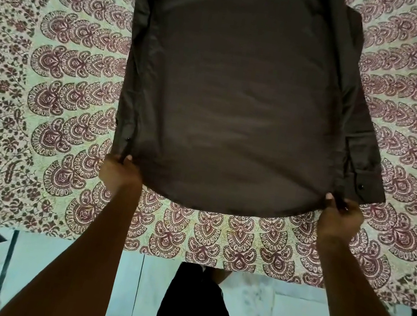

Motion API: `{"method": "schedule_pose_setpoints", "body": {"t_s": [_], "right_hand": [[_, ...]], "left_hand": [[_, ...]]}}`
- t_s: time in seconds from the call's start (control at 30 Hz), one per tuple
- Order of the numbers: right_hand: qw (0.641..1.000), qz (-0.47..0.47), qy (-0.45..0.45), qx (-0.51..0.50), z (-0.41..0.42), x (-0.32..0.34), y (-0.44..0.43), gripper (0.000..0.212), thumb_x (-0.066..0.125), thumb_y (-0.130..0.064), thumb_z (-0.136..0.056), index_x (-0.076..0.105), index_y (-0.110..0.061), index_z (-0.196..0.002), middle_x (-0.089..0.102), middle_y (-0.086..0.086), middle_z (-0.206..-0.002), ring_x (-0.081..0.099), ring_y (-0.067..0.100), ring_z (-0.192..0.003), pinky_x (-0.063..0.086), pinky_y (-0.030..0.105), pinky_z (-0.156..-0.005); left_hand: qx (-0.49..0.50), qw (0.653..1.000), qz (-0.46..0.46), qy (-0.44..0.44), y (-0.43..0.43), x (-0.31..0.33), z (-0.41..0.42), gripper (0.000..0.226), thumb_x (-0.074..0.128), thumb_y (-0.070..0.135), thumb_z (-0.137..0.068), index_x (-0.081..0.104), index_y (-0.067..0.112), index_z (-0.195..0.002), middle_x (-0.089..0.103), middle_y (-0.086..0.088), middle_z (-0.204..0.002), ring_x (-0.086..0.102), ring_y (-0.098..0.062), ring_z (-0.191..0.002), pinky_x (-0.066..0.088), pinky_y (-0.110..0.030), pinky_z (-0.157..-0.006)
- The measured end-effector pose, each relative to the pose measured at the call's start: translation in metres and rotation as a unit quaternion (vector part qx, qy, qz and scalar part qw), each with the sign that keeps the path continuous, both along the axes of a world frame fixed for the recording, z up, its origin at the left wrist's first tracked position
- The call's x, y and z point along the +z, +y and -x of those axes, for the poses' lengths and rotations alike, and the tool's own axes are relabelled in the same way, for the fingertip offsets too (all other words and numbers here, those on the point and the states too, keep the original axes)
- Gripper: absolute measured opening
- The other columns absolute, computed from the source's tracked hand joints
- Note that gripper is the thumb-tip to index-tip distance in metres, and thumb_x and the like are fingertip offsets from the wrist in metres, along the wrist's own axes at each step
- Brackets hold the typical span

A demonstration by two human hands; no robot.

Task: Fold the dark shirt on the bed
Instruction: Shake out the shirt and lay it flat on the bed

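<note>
On the bed, left hand and right hand each pinch the shirt hem corners.

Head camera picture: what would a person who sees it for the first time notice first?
First comes the dark shirt, spread flat in the middle of the bed's patterned cover, with one cuffed sleeve lying along its right side. Next, the left hand and the right hand pinch the two near corners of its hem with their fingers, at the lower edge. Below the bed, a pale tiled floor shows.
</note>
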State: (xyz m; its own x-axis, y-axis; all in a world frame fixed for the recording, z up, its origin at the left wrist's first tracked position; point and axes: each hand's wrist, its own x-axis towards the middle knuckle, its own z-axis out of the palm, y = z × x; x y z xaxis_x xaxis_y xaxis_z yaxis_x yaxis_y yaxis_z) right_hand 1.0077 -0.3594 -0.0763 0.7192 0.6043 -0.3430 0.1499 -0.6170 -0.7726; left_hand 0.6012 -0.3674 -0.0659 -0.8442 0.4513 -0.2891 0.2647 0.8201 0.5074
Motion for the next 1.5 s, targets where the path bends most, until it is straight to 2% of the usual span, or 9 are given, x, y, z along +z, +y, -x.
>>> {"method": "schedule_pose_setpoints", "body": {"t_s": [0.4, 0.57, 0.7, 0.83, 1.0, 1.1, 1.23, 1.37, 1.5], "right_hand": [[0.995, 0.085, -0.053, 0.000, -0.006, -0.001, -0.001, 0.045, 0.059, -0.029, -0.061, 0.073, 0.003, -0.090, 0.073, 0.026, -0.082, 0.071, 0.046, -0.082, 0.057, 0.054, -0.080], [0.998, 0.052, -0.014, -0.036, 0.009, 0.017, 0.003, 0.050, 0.056, -0.022, -0.071, 0.070, 0.005, -0.111, 0.072, 0.022, -0.103, 0.068, 0.037, -0.097, 0.051, 0.039, -0.092], [1.000, 0.020, 0.019, -0.003, 0.011, 0.013, 0.016, 0.045, 0.072, -0.024, -0.091, 0.065, 0.011, -0.117, 0.070, 0.026, -0.116, 0.066, 0.033, -0.104, 0.044, 0.022, -0.076], [0.997, 0.053, -0.048, -0.015, 0.008, 0.011, 0.016, 0.036, 0.061, -0.019, -0.102, 0.065, 0.008, -0.125, 0.067, 0.030, -0.125, 0.063, 0.042, -0.118, 0.045, 0.036, -0.095], [0.984, 0.137, -0.111, 0.015, 0.012, 0.011, 0.014, 0.041, 0.063, -0.024, -0.099, 0.063, 0.009, -0.123, 0.065, 0.034, -0.125, 0.060, 0.049, -0.120, 0.045, 0.046, -0.098], [0.950, 0.207, -0.228, 0.048, 0.022, 0.012, 0.017, 0.060, 0.066, -0.028, -0.089, 0.046, 0.002, -0.136, 0.047, 0.034, -0.142, 0.047, 0.051, -0.130, 0.045, 0.057, -0.097], [0.880, 0.111, -0.407, 0.216, 0.061, 0.014, 0.022, 0.053, 0.066, -0.022, -0.084, 0.047, -0.006, -0.131, 0.043, 0.032, -0.141, 0.045, 0.050, -0.123, 0.041, 0.056, -0.096], [0.795, 0.034, -0.342, 0.499, 0.107, -0.009, 0.026, 0.066, 0.056, -0.049, -0.094, 0.042, -0.024, -0.153, 0.029, 0.016, -0.164, 0.034, 0.044, -0.142, 0.038, 0.060, -0.107], [0.731, 0.092, -0.333, 0.588, 0.110, -0.025, 0.016, 0.072, 0.036, -0.078, -0.094, 0.011, -0.056, -0.158, -0.001, -0.007, -0.174, 0.006, 0.029, -0.160, 0.020, 0.063, -0.120]], "left_hand": [[0.050, 0.998, -0.036, -0.016, -0.002, 0.006, -0.001, 0.031, 0.055, 0.011, -0.094, 0.064, -0.013, -0.112, 0.064, -0.037, -0.118, 0.061, -0.050, -0.115, 0.049, -0.049, -0.093], [0.078, 0.993, -0.081, -0.040, -0.001, 0.012, -0.001, 0.042, 0.054, 0.022, -0.081, 0.069, -0.010, -0.104, 0.069, -0.034, -0.105, 0.066, -0.045, -0.102, 0.050, -0.043, -0.088], [0.047, 0.989, -0.125, -0.065, 0.014, 0.007, 0.014, 0.027, 0.076, 0.016, -0.085, 0.067, 0.002, -0.107, 0.073, -0.018, -0.101, 0.070, -0.030, -0.093, 0.053, -0.036, -0.088], [-0.031, 0.987, -0.152, 0.045, 0.009, 0.004, 0.021, 0.014, 0.071, 0.011, -0.089, 0.067, 0.002, -0.099, 0.071, -0.016, -0.091, 0.065, -0.027, -0.081, 0.043, -0.024, -0.075], [-0.103, 0.988, -0.072, 0.093, -0.003, 0.001, 0.012, 0.020, 0.058, -0.001, -0.088, 0.063, 0.008, -0.106, 0.059, -0.020, -0.117, 0.059, -0.040, -0.100, 0.045, -0.043, -0.078], [-0.122, 0.981, 0.037, 0.144, -0.003, 0.002, 0.002, 0.038, 0.059, -0.003, -0.080, 0.061, 0.013, -0.115, 0.049, -0.018, -0.130, 0.051, -0.042, -0.115, 0.050, -0.053, -0.088], [-0.338, 0.923, -0.077, 0.167, 0.008, -0.003, -0.022, 0.037, 0.064, 0.016, -0.086, 0.061, 0.011, -0.122, 0.048, -0.020, -0.139, 0.048, -0.042, -0.122, 0.049, -0.055, -0.098], [-0.493, 0.866, 0.029, 0.080, 0.012, -0.023, -0.050, 0.094, 0.067, 0.075, -0.078, 0.032, 0.038, -0.156, 0.004, 0.001, -0.173, 0.009, -0.033, -0.158, 0.020, -0.063, -0.120], [-0.405, 0.906, 0.118, 0.032, -0.006, -0.031, -0.054, 0.134, 0.062, 0.098, -0.051, -0.006, 0.053, -0.158, -0.024, 0.014, -0.169, -0.020, -0.038, -0.157, 0.000, -0.074, -0.116]]}}
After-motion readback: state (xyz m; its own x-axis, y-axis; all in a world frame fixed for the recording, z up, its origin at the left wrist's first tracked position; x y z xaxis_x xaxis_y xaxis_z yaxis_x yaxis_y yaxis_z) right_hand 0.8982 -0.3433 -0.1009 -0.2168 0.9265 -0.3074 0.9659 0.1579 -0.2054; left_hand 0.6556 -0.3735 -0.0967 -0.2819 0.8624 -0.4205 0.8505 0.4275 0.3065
